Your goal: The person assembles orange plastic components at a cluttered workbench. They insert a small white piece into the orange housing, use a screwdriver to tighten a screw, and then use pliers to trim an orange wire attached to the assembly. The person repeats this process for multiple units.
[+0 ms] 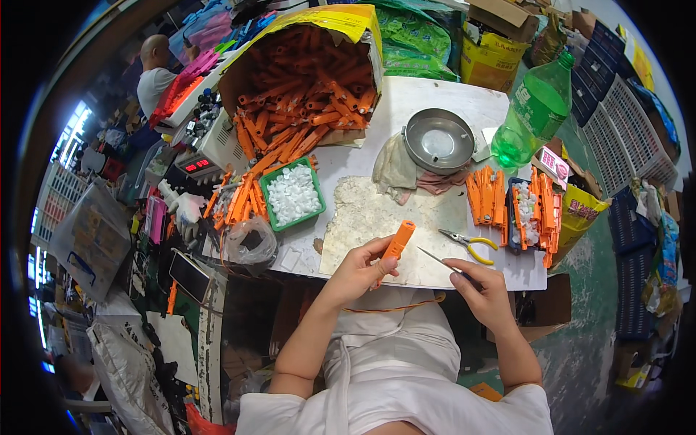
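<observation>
My left hand (pixel 362 271) is closed around an orange plastic part (pixel 402 235), a long narrow piece tilted up to the right. Between the fingers of my right hand (pixel 480 288) is a thin pointed metal tool (pixel 433 255), perhaps tweezers or a pick; its tip points at the orange part, a little apart from it. Pliers with yellow handles (pixel 475 246) lie on the table just beyond my right hand. Under both hands is a worn, stained work board (pixel 362 210). A green tray (pixel 319 190) full of small white plastic pieces stands to the left.
A yellow-edged sack (pixel 355 18) spills orange parts across the far left. A metal bowl (pixel 439 138) rests on a rag (pixel 391 170). More orange parts (pixel 487 196) lie right, by a dark bin of white pieces (pixel 523 214). Behind them stands a green bottle (pixel 533 109). Another person sits far left.
</observation>
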`<state>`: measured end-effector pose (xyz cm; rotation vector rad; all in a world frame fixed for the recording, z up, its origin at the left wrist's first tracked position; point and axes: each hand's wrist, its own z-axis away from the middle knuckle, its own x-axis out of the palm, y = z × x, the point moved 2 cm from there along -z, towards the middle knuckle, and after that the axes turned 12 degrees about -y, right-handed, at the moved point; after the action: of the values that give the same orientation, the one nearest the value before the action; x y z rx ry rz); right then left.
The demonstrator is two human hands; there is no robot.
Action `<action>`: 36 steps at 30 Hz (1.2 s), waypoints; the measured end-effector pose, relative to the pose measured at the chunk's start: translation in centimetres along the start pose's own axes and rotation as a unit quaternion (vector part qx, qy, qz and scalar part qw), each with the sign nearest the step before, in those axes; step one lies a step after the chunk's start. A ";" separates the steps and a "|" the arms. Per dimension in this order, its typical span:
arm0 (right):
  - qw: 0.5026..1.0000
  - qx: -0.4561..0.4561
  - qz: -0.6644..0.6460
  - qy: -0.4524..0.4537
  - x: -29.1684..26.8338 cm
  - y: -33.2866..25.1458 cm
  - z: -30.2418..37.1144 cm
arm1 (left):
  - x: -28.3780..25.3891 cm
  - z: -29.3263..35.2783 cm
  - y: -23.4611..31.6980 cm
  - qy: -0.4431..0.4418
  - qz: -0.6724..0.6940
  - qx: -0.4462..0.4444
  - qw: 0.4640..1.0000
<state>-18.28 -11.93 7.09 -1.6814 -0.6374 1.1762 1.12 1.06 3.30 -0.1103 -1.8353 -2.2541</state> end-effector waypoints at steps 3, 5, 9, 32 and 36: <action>0.998 0.039 -0.017 -0.044 0.1 -0.4 0.1 | 0.0 0.1 -0.5 -0.007 0.032 0.018 0.999; 0.998 0.028 -0.002 -0.053 0.4 0.0 0.0 | 0.3 0.0 -0.3 -0.011 0.037 0.032 0.999; 0.994 0.062 -0.001 -0.090 0.4 0.2 -0.2 | 0.7 0.1 0.4 -0.005 0.009 0.019 1.000; 0.940 -0.114 0.320 -0.001 3.1 0.8 1.3 | 0.9 0.7 -1.4 0.041 -0.012 0.006 0.999; 0.992 -0.064 0.107 -0.016 2.9 0.3 0.5 | 0.4 0.2 -3.2 0.065 0.111 0.047 0.991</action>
<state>-17.64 -9.50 5.58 -1.8782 -0.5724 1.3390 0.00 1.75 0.38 -0.1394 -1.7635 -1.9734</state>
